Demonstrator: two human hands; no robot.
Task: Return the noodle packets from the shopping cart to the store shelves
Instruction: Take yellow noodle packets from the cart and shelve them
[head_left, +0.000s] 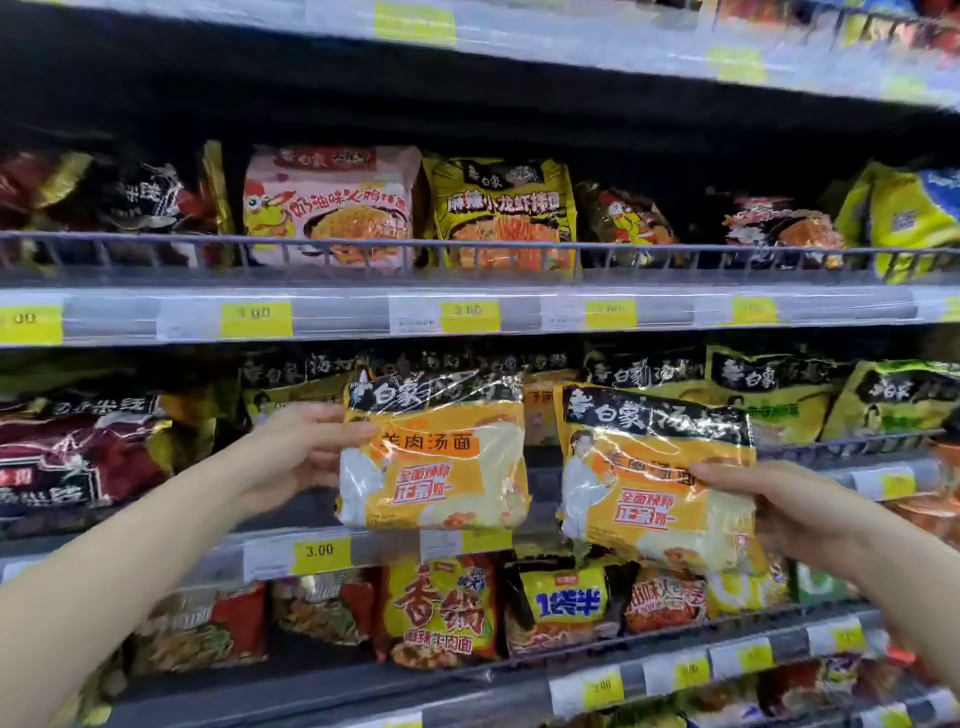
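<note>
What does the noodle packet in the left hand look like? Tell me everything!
The noodle packet is a shiny, crinkly plastic bag, mostly orange-yellow with a black band of white Chinese writing on top, a white-clothed figure at its left side and red lettering in the middle. It is held upright, facing the camera, in front of the middle shelf. The left hand pinches its left edge. It hangs beside, not touching, a matching packet.

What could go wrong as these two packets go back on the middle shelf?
The left hand pinches its glossy orange noodle packet only at the side edge, so it may slip. The right hand's matching orange packet hangs tilted and could snag the grey wire shelf rail, or be placed among the neighbouring yellow-green packets.
</note>
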